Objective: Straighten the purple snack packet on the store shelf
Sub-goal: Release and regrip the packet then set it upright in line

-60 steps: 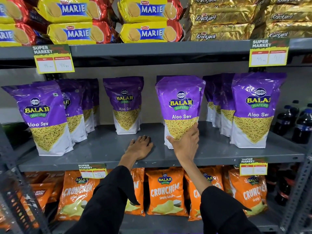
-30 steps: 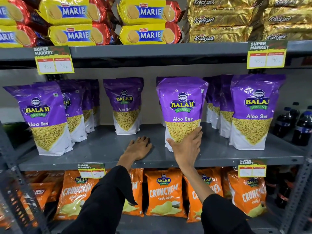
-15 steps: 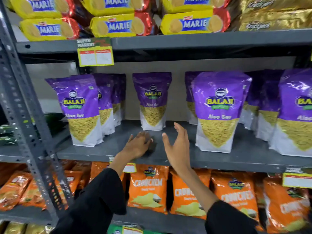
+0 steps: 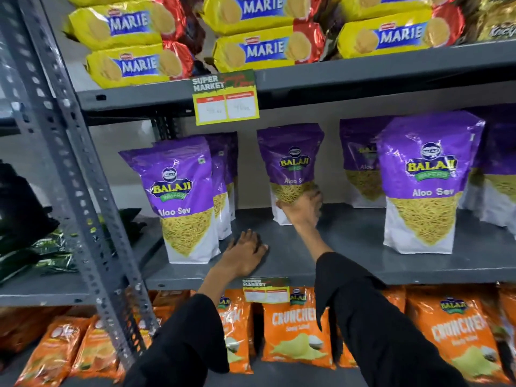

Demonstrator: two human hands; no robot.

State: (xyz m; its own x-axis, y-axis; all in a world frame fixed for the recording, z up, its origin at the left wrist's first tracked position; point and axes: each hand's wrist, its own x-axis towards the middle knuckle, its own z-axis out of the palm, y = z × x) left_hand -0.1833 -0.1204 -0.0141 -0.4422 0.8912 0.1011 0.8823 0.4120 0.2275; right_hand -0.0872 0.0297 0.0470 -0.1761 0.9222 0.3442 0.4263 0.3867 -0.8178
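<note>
Right hand [image 4: 303, 208] moved to grip purple packet [image 4: 290, 163], left hand [image 4: 245, 254] flat on grey shelf [image 4: 349, 247]

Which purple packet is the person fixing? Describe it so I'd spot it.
On the grey middle shelf, below the yellow price tag, one purple packet stands alone, set back. Unlike its neighbours, the right hand grips its base.

Right hand [image 4: 303, 209] on rear middle packet [image 4: 290, 163], left hand [image 4: 245, 254] flat on shelf [image 4: 349, 247] before it
</note>
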